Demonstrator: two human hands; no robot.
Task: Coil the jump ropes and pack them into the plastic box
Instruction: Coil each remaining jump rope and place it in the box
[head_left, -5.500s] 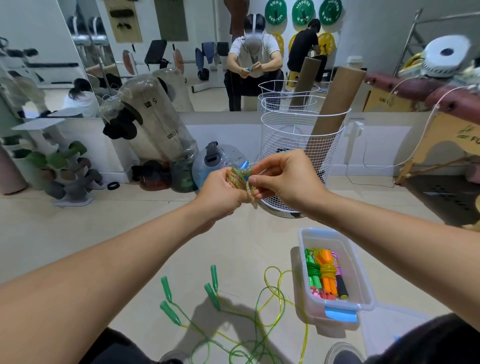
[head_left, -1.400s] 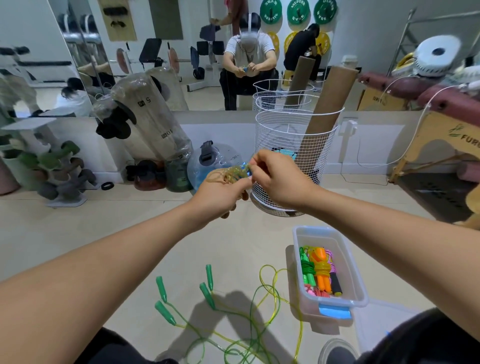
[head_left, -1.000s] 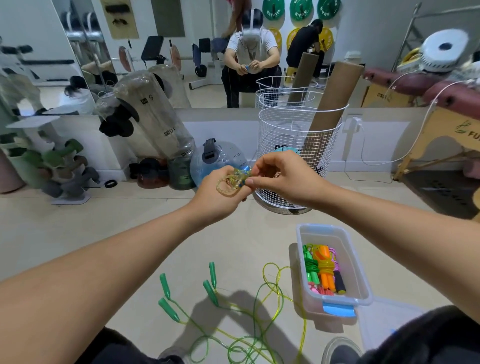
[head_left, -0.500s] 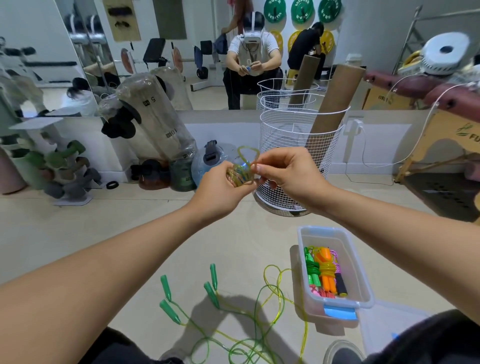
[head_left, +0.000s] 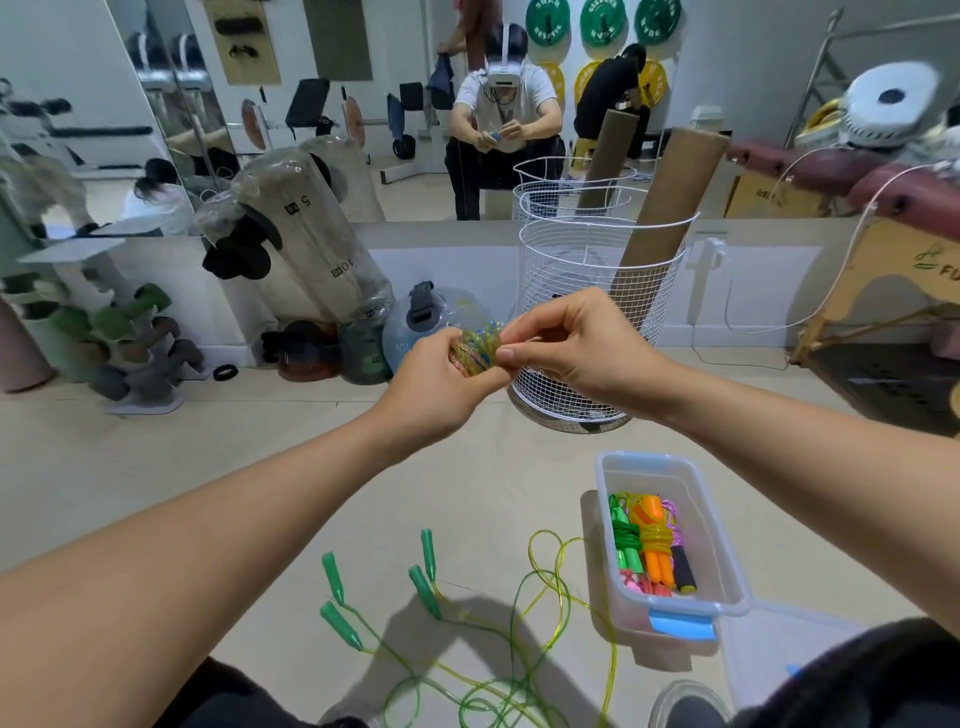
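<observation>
A small coiled jump rope (head_left: 477, 349), yellowish with blue bits, is held up in front of me. My left hand (head_left: 441, 383) grips the bundle from the left and below. My right hand (head_left: 571, 345) pinches its right side with thumb and fingers. On the floor at the lower right stands the clear plastic box (head_left: 727, 582), holding coiled ropes in green, orange, pink and black. Loose green and yellow jump ropes (head_left: 519, 613) with green handles (head_left: 332, 577) lie tangled on the floor between my knees.
A white wire basket (head_left: 566, 291) with a cardboard tube stands just behind my hands. Weight bags and a blue water-filled weight (head_left: 436, 322) lean along the mirrored wall. A dumbbell rack (head_left: 119, 343) is at the left. The box's lid (head_left: 779, 649) lies beside the box.
The loose loop of rope that stuck up above the bundle half a second ago is now pulled down against it. Both hands have stayed at the same height, close together.
</observation>
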